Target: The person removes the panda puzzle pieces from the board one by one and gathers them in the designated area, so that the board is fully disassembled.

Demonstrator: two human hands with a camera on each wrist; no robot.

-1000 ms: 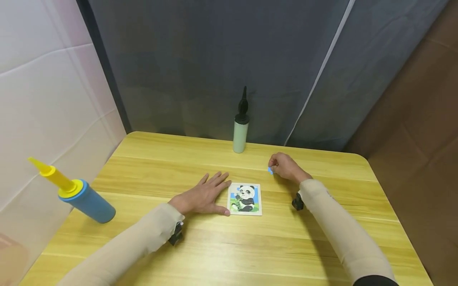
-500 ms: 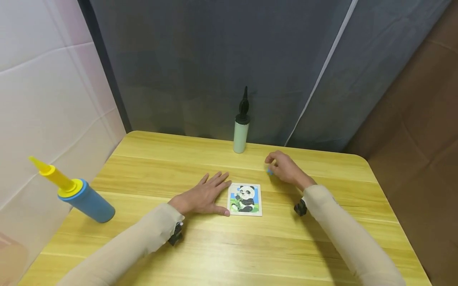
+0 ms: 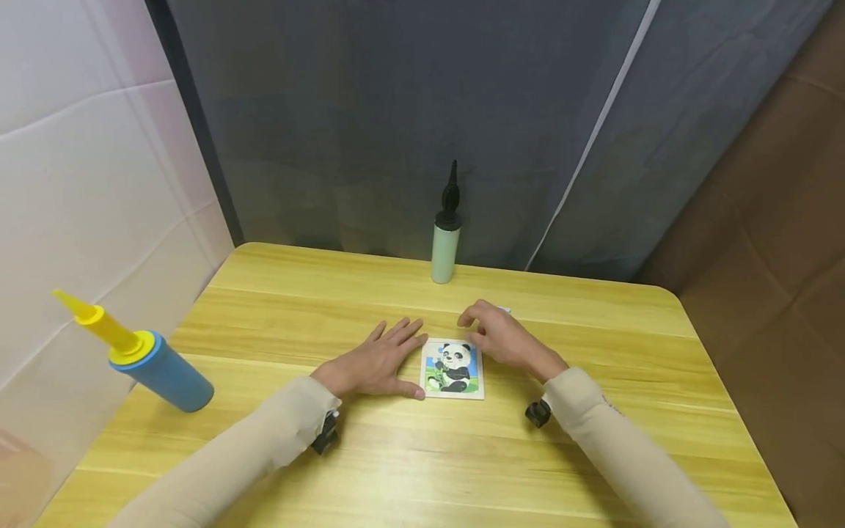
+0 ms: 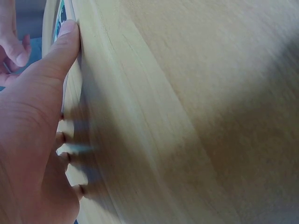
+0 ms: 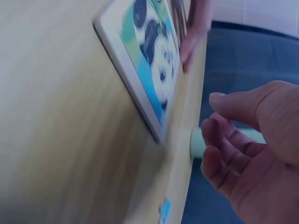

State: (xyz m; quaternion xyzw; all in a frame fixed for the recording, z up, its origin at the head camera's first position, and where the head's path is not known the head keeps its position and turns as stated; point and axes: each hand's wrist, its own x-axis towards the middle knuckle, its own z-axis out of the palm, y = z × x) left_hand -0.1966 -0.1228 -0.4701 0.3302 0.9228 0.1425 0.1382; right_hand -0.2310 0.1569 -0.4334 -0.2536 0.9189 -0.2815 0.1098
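Note:
A square panda jigsaw puzzle (image 3: 454,370) with a pale wooden frame lies flat on the table. My left hand (image 3: 375,364) rests spread on the tabletop, its thumb and a fingertip touching the puzzle's left edge. Above the puzzle's upper right corner hovers my right hand (image 3: 503,337), fingers loosely bent. In the right wrist view, that hand (image 5: 261,144) shows nothing between thumb and fingers. A small blue puzzle piece (image 5: 164,211) lies on the table apart from the board; in the head view my right hand hides most of it.
A pale green hand pump (image 3: 444,253) with a black nozzle stands near the table's back edge, before a grey curtain (image 3: 370,132). At the left stands a blue and yellow pump (image 3: 168,374). The wooden table (image 3: 422,462) extends in front of the puzzle.
My right hand has let go of the blue piece, leaving it on the table, and has moved left and nearer to the puzzle's upper right corner. The left hand has stayed still.

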